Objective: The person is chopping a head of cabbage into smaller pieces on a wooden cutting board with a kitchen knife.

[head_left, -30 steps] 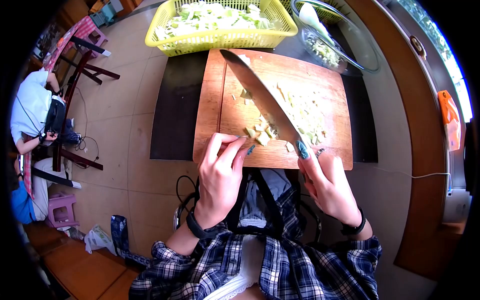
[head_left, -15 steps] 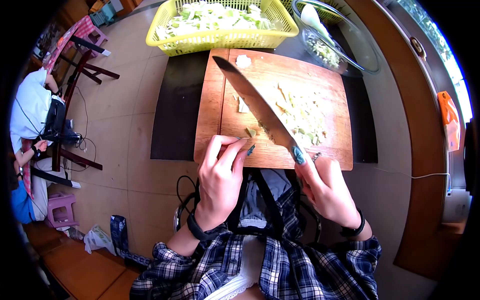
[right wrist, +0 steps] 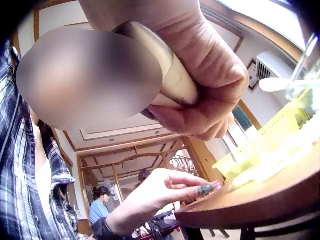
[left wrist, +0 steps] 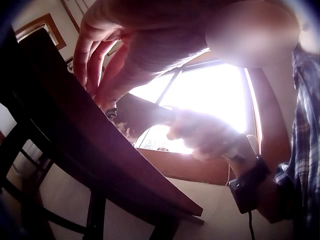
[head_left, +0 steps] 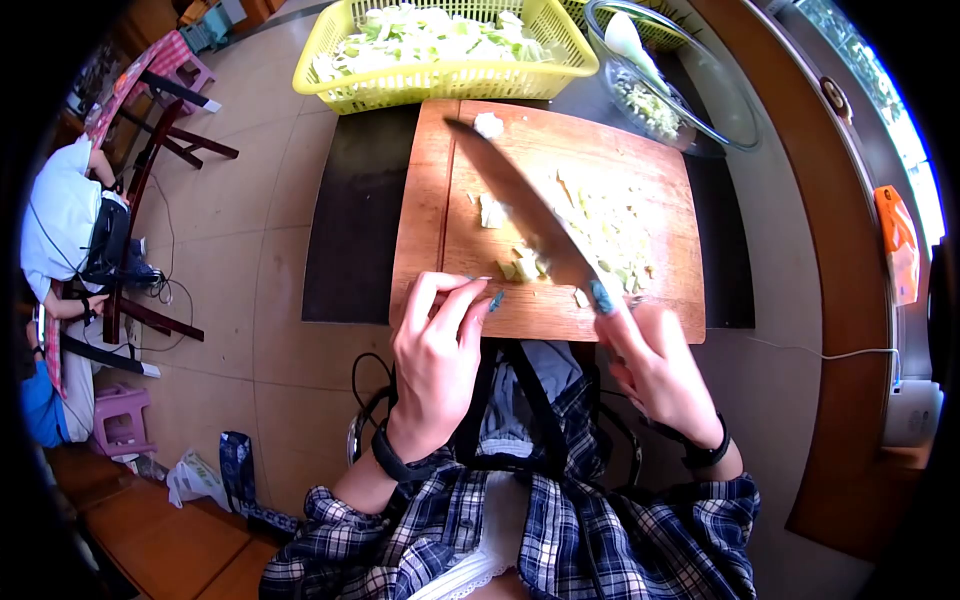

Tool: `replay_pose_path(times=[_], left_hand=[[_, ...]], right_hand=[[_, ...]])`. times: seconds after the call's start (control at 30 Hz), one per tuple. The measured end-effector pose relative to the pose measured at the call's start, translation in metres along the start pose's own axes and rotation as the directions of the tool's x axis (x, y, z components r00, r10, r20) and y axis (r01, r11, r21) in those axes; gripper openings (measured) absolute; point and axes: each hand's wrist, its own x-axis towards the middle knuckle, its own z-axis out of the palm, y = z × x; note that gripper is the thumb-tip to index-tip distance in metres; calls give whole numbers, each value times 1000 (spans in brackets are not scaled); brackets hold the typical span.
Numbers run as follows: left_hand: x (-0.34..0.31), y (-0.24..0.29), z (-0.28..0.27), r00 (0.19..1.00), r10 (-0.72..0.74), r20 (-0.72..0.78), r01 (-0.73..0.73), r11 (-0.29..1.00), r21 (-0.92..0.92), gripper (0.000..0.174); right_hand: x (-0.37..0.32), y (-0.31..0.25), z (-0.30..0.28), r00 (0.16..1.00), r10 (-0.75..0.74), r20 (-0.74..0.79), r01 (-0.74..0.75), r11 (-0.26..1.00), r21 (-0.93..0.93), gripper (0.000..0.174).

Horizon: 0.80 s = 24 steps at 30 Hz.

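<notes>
A large knife [head_left: 525,205] slants over the wooden cutting board [head_left: 425,215], its tip towards the back left. My right hand [head_left: 660,370] grips its handle [right wrist: 172,80], pale in the right wrist view. My left hand [head_left: 437,355] rests at the board's front left edge, fingers bent and fingertips close together; whether they pinch a small piece is not clear. Just right of those fingertips lie small green pieces [head_left: 522,264], left of the blade. Chopped pale-green bits [head_left: 620,235] spread over the board's right side. White pieces [head_left: 490,210] lie left of the blade.
Behind the board stands a yellow basket [head_left: 450,80] of cut leaves. A glass bowl [head_left: 700,105] with chopped bits is at the back right. The board lies on a dark table [head_left: 345,220]. Another person [head_left: 75,215] is at the far left.
The knife swung slightly left, then back right. Green pieces beside the blade, mostly covered half a second ago, show again. The left hand has barely moved.
</notes>
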Motion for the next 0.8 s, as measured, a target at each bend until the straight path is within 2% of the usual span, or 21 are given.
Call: replay_pose_path(times=[0.03,0.07,0.1,0.17,0.23,0.3,0.33,0.4,0.43,0.5,0.57,0.6,0.63,0.77,0.8], left_hand=[[0,0,0,1000,6,3,-6,1000,6,21],[0,0,0,1000,10,6,-10,1000,12,22],[0,0,0,1000,11,5,-11,1000,13,22],[1,0,0,1000,6,24,-6,1000,2,24],[4,3,1,999,40,11,-40,999,10,24],[6,3,5,998,65,-3,-65,998,19,24],[8,2,7,996,83,15,-83,997,-4,25],[10,0,14,993,112,38,-110,993,-43,25],[9,-1,15,993,114,40,-112,993,-42,25],[8,-1,16,986,160,48,-160,987,9,24],[2,7,7,988,154,-22,-153,986,63,26],[1,10,2,990,136,-47,-133,989,72,27],[0,11,-2,991,116,-72,-110,991,82,28],[-2,4,-7,995,93,-30,-90,990,106,28],[-3,3,-6,996,89,-32,-85,991,106,28]], right_hand=[[7,-2,-2,989,75,127,-89,990,107,47],[4,15,18,921,-344,-182,304,928,-215,43],[4,13,16,921,-345,-183,305,928,-215,43],[7,3,8,999,-42,3,41,989,144,42],[8,2,5,997,-80,-12,81,986,147,41],[2,4,7,944,-289,-159,268,953,-142,40],[-3,3,7,945,-289,-155,268,953,-141,40],[-11,0,4,988,-77,-134,89,993,80,43],[-9,0,4,988,-76,-137,88,993,81,43],[0,-2,4,987,-157,-29,154,983,-98,50],[5,10,21,927,-330,-177,276,921,-274,45],[7,8,18,981,-167,-99,161,985,-66,44],[8,5,13,1000,-16,17,13,991,134,43],[6,-2,5,999,16,27,-21,982,189,42],[2,0,5,992,-112,-52,115,991,66,40]])
